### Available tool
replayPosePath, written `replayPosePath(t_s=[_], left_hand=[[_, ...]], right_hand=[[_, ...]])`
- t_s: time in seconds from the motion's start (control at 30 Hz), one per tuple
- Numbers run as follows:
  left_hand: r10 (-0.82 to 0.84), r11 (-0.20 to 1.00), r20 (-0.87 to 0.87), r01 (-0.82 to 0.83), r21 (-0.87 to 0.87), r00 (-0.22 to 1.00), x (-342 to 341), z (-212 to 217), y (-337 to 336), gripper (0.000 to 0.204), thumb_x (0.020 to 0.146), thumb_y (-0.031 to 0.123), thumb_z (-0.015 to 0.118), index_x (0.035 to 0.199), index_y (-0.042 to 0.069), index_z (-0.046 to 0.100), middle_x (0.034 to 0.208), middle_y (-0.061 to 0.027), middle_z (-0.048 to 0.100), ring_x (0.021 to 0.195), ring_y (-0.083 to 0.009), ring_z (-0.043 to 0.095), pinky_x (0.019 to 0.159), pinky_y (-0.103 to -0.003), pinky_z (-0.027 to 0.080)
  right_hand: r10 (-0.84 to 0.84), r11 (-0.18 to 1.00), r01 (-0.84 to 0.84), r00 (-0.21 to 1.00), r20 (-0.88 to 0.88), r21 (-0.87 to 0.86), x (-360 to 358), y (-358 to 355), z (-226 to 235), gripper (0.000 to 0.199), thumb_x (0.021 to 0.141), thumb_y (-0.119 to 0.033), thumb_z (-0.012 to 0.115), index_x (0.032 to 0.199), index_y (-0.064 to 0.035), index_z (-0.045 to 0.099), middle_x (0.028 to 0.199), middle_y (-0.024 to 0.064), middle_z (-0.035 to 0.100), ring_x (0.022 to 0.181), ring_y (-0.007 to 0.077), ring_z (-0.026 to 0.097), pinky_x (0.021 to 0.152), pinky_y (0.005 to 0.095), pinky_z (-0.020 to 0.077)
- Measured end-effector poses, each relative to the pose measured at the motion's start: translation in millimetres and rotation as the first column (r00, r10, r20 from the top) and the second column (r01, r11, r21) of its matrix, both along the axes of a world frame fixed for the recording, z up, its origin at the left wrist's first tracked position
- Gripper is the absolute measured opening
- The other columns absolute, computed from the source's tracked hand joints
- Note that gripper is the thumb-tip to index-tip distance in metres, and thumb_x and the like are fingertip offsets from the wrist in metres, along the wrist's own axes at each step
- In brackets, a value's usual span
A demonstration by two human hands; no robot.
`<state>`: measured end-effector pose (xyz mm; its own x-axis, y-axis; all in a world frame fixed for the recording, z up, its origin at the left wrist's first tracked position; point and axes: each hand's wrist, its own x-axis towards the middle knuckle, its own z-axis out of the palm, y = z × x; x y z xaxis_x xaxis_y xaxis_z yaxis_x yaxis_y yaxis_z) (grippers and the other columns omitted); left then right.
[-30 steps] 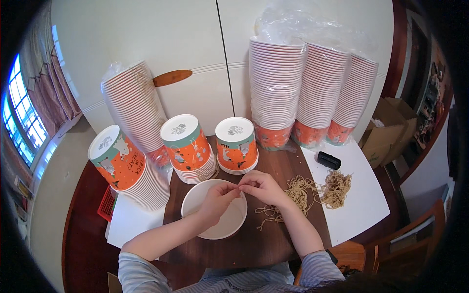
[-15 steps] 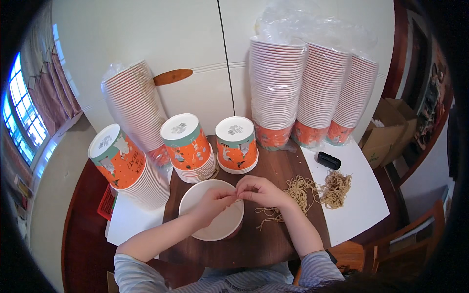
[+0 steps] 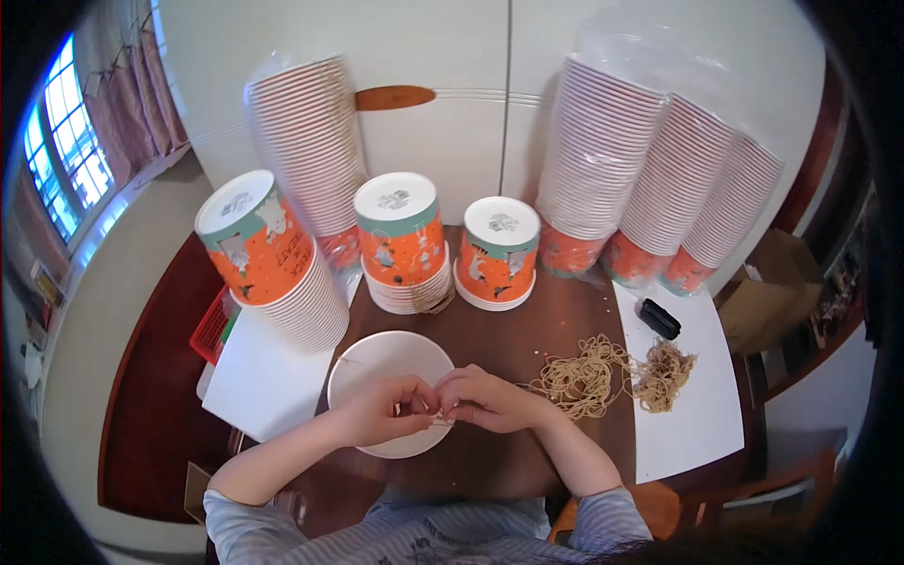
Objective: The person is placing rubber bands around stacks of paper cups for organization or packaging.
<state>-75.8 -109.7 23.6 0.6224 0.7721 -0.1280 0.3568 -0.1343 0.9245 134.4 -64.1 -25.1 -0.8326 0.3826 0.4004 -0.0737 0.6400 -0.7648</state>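
Note:
A white-lined paper bucket stands open end up in front of me, with a short bit of tan cord at its far left inner wall. Over its right side my left hand is closed in a pinch. My right hand pinches too, its fingertips meeting the left ones close to the bucket's rim. What the fingers hold is too small and covered to make out. A loose heap of tan cord lies just right of my right hand.
A second cord bundle and a black object lie on the white right-hand surface. Upside-down orange bucket stacks and a shorter stack stand beyond the open bucket. Tall plastic-wrapped bucket stacks lean at the back.
The view has shifted, so the table's things sit differently in the picture. My hands have come lower and nearer, to the bucket's right rim. The cord bit at its left wall now shows.

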Motion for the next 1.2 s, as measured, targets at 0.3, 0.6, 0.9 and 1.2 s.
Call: replayPosePath(t_s=[0.3, 0.6, 0.9, 1.2], left_hand=[[0.215, 0.961, 0.004, -0.212, 0.18, 0.977, -2.5, -9.2, -37.0, 0.018, 0.077, 0.008, 0.061, 0.092, 0.005, 0.051, 0.07, 0.0021, 0.054, 0.06, -0.004, 0.046, 0.053, -0.019, 0.038], [0.254, 0.929, 0.03, -0.252, 0.272, 0.967, 0.7, -15.9, -31.3, 0.011, 0.074, 0.008, 0.06, 0.084, 0.006, 0.055, 0.069, -0.0029, 0.055, 0.062, -0.0123, 0.052, 0.055, -0.025, 0.041], [0.02, 0.853, 0.025, -0.03, 0.521, 0.999, -6.9, -13.6, -6.9, 0.01, 0.069, 0.002, 0.062, 0.078, 0.005, 0.059, 0.068, -0.003, 0.055, 0.06, -0.0152, 0.053, 0.053, -0.027, 0.041], [0.173, 0.86, -0.022, -0.14, 0.491, 0.985, 5.5, -2.3, -23.7, 0.009, 0.067, 0.005, 0.064, 0.075, 0.005, 0.059, 0.067, -0.005, 0.055, 0.063, -0.0193, 0.055, 0.057, -0.029, 0.043]], right_hand=[[-0.111, 0.99, 0.107, 0.993, 0.04, 0.096, -10.8, -14.7, 5.5, 0.005, 0.076, -0.012, 0.059, 0.08, -0.0133, 0.056, 0.087, 0.0001, 0.053, 0.094, 0.0167, 0.047, 0.085, 0.0332, 0.0277], [-0.12, 0.991, 0.112, 0.987, 0.109, 0.077, -9.0, -19.3, 4.4, 0.005, 0.077, -0.012, 0.058, 0.08, -0.0151, 0.054, 0.075, -0.0055, 0.052, 0.078, 0.0101, 0.048, 0.078, 0.0315, 0.0234], [-0.429, 0.898, 0.397, 0.887, 0.173, 0.191, -8.7, -45.1, 24.8, 0.006, 0.076, -0.013, 0.06, 0.08, -0.0152, 0.055, 0.078, -0.0054, 0.056, 0.079, 0.0099, 0.051, 0.081, 0.0333, 0.0233], [-0.391, 0.913, 0.38, 0.919, 0.05, 0.15, -10.0, -36.6, 18.1, 0.008, 0.075, -0.01, 0.061, 0.08, -0.0144, 0.056, 0.078, -0.0045, 0.056, 0.082, 0.0113, 0.051, 0.083, 0.0338, 0.0236]])
